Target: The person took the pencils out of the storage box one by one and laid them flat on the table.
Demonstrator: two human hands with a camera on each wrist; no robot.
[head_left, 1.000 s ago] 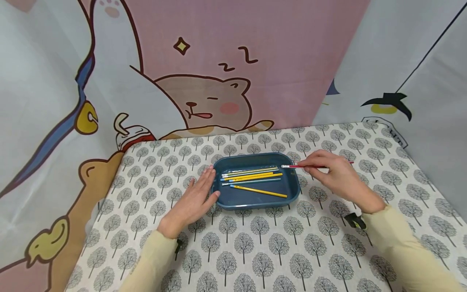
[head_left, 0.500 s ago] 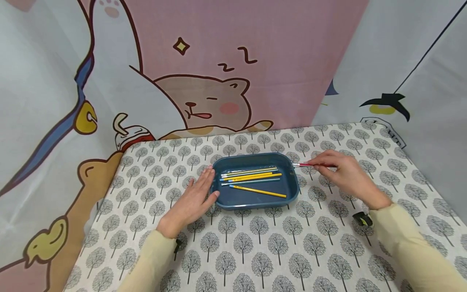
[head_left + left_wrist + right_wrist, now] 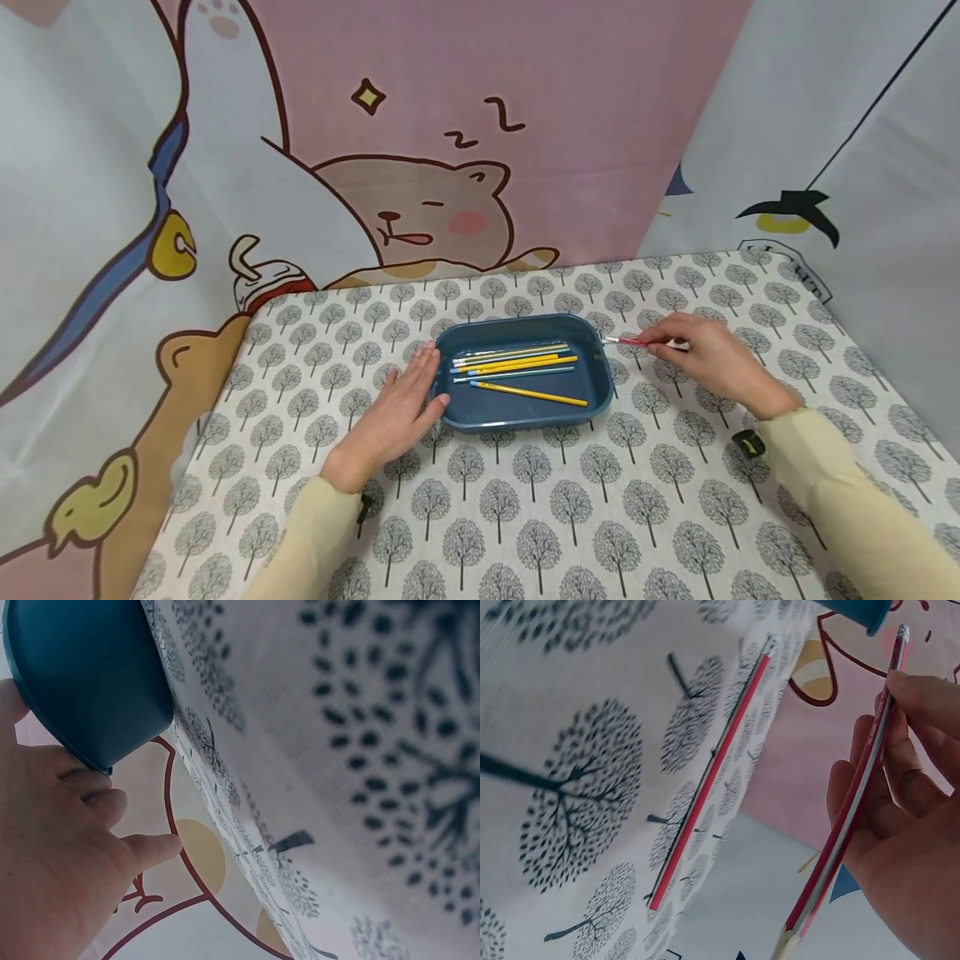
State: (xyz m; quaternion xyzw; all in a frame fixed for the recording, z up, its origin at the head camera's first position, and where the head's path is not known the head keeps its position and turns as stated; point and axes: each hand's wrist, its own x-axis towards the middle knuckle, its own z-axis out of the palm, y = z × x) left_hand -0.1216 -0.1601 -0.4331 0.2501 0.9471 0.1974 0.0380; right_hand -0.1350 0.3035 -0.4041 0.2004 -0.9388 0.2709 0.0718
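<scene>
A blue rectangular tray [image 3: 525, 417] sits on the cloth. It holds several pencils, among them a yellow pencil [image 3: 528, 393] lying apart and a dark green pencil [image 3: 517, 374]. My left hand [image 3: 393, 421] rests against the tray's left end, fingers extended along the rim, thumb near the front corner. Just outside the tray's right rim, my right hand [image 3: 705, 357] pinches a red pencil [image 3: 855, 787] between thumb and fingers, its eraser end pointing at the tray. In the right wrist view another red pencil [image 3: 712, 772] lies on the cloth below that hand.
A white tablecloth [image 3: 570, 500] with a tree print covers the table. Behind it hangs a cartoon-printed curtain [image 3: 600, 125], with more printed fabric at both sides. Dark wrist bands [image 3: 748, 443] sit near the cream sleeves.
My right hand has moved right with the red pencil, whose eraser end went from over the tray to just outside its right rim. The left hand and tray stay in place.
</scene>
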